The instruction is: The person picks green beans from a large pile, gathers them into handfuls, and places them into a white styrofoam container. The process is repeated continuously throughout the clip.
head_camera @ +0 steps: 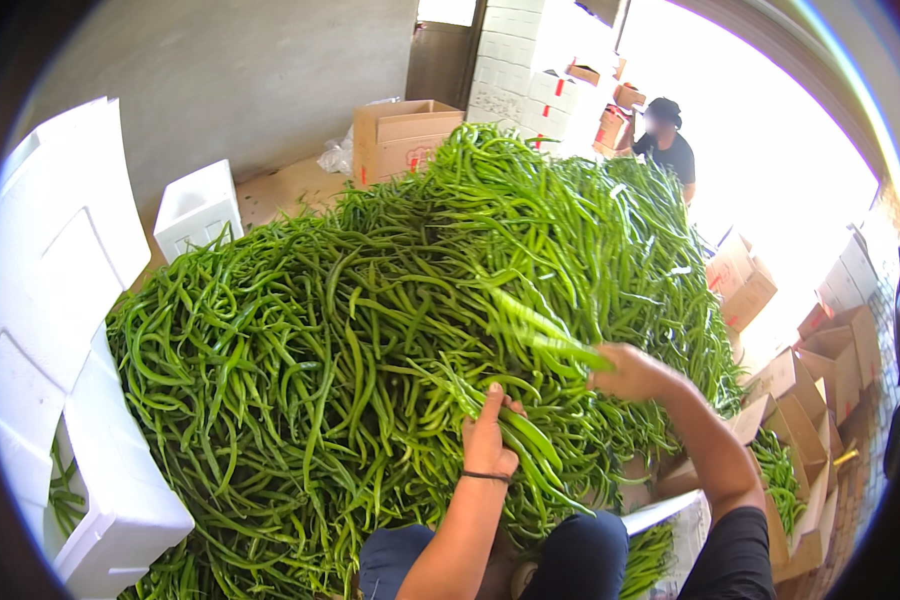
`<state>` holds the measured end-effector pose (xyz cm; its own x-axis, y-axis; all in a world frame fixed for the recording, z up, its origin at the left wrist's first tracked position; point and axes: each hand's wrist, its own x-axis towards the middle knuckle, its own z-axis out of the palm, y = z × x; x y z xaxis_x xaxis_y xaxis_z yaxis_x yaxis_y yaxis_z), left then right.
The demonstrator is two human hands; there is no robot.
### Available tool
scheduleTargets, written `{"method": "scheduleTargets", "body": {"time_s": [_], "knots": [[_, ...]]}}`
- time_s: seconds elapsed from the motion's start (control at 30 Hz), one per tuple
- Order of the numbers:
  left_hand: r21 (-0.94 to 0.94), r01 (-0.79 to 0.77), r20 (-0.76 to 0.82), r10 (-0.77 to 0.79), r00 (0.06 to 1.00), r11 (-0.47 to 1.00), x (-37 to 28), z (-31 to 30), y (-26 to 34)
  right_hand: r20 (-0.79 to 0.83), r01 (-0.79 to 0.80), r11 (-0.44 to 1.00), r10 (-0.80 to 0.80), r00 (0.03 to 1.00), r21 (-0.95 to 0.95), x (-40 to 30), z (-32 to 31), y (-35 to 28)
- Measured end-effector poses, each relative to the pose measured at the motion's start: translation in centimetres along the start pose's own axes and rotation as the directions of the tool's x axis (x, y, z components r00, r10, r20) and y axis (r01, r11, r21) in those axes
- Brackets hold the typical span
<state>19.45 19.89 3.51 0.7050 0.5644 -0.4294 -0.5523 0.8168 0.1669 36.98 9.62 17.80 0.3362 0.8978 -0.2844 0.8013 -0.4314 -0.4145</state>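
A great heap of long green chili peppers (270, 360) spreads in front of my knees. My left hand (490, 435), with a dark band at the wrist, is closed around a small bunch of green peppers (532, 435) at the near side of the heap. To its upper right, my right hand (630, 371) grips another bunch of green peppers (551, 337), blurred by motion, above the heap. Beside my right knee, a box lined with printed paper (691, 529) holds more peppers, laid roughly lengthwise.
White foam boxes (131, 525) stand at the left, one with peppers inside. Another foam box (199, 206) and a cardboard carton (405, 139) are behind the heap. Open cartons (795, 382) line the right side, one containing peppers. A person (667, 146) in dark clothes is beyond the heap.
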Motion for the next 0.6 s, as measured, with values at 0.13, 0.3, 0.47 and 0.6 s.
{"method": "scheduleTargets", "body": {"time_s": [0.13,0.3,0.47,0.6], "knots": [[0.118,-0.077,0.029,0.074,0.997,0.99,-1.5,0.2,-1.4,-0.214,0.092,0.974,-0.138,0.967,-0.208,-7.9,7.8,0.2],[0.24,-0.066,-0.026,0.074,0.997,0.968,-1.3,-2.6,-2.9,-0.241,0.074,0.982,-0.115,0.964,-0.175,-12.2,11.8,0.0],[0.281,-0.228,-0.141,0.275,0.951,0.932,-2.5,-2.9,-2.3,-0.238,0.246,0.967,-0.223,0.945,0.071,-12.9,13.2,4.7],[0.373,-0.236,-0.305,0.359,0.882,0.897,-3.4,-3.3,0.9,-0.243,0.275,0.921,-0.21,0.947,0.275,-14.6,13.6,8.5]]}}
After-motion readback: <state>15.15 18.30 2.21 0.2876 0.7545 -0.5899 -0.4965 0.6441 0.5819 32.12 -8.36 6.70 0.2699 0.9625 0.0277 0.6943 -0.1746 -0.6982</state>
